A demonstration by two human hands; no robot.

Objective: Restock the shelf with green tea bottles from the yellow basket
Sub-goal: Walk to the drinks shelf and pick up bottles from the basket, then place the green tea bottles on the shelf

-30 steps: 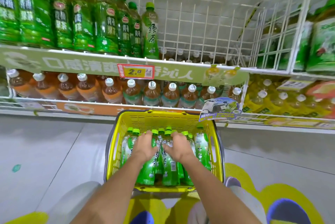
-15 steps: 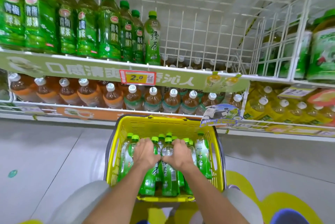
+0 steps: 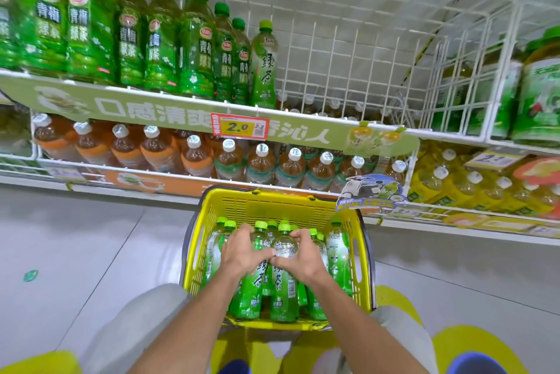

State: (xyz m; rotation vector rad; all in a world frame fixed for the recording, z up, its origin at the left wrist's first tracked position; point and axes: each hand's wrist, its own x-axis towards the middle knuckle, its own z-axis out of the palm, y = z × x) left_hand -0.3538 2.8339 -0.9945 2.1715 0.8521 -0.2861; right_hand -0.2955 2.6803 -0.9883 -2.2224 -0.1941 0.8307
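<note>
While the restocking has, by my judgement, hardly begun, the first pick is already in hand. On the shelf [image 3: 348, 64] only one slim bottle [image 3: 263, 67] of the light-green kind stands, just beside the row of bigger dark-capped bottles [image 3: 194, 46], and the wire bay to its right is bare. All the other green tea bottles [image 3: 338, 252] stand upright and close together in the yellow basket [image 3: 281, 201], which sits on the floor below the shelf. I count around ten caps there, though some are hidden behind the hands, so the number is not sure. My left grip [image 3: 242, 252] is curled round the shoulder of the left bottle [image 3: 253, 282]. My right grip [image 3: 300, 255] holds the right bottle [image 3: 283, 285] in the same way, and the two thumbs nearly touch between them. What is left is almost everything: to carry this pair up to the bare bay, set them beside the slim bottle, and repeat until the basket is empty. Compared with one second ago, both grips have slid from the tops of the bottles down to the shoulders, so the two caps now show above the fingers. The pair also seems a little raised and leaned toward me, but whether their bases have left the basket floor I cannot tell. The shelf has gained no bottle.
</note>
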